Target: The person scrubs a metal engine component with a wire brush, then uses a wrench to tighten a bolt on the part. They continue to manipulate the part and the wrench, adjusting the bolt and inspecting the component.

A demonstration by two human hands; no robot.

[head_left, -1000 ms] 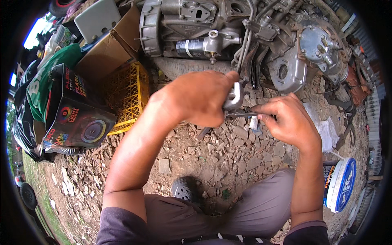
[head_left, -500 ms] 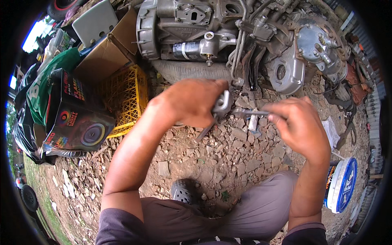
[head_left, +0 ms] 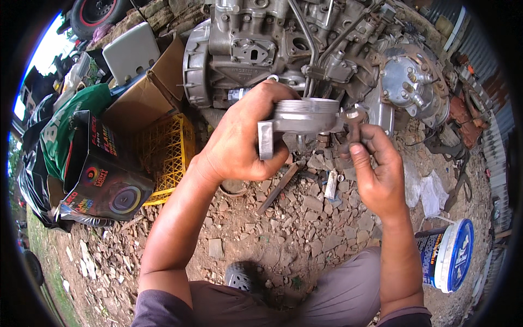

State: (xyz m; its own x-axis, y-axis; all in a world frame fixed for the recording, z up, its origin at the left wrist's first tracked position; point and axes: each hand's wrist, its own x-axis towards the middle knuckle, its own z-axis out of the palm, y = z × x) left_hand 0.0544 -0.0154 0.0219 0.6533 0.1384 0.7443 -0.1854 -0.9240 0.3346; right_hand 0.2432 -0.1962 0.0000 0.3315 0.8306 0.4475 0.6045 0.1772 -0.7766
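My left hand (head_left: 242, 139) is closed around a grey cast metal housing (head_left: 306, 121) with a ribbed round collar on top and a flat flange at its left end. It is raised in front of the engine (head_left: 267, 60). Just right of the housing, my right hand (head_left: 378, 171) pinches a metal spanner (head_left: 354, 121), its open jaw pointing up beside the housing's right end. Whether jaw and housing touch, I cannot tell. Behind my left wrist, a cylindrical filter (head_left: 236, 95) on the engine is mostly hidden.
A yellow plastic crate (head_left: 180, 158), a cardboard box (head_left: 133, 103) and a black printed box (head_left: 103, 169) stand at left. On the stony ground lie a flat bar (head_left: 279, 189) and a small white tube (head_left: 330, 184). A blue-lidded bucket (head_left: 455, 256) lies at right.
The housing has been lifted and turned, so its ribbed collar shows. My right hand has turned the spanner from sideways to upright. The view has shifted, showing more of the engine's top.
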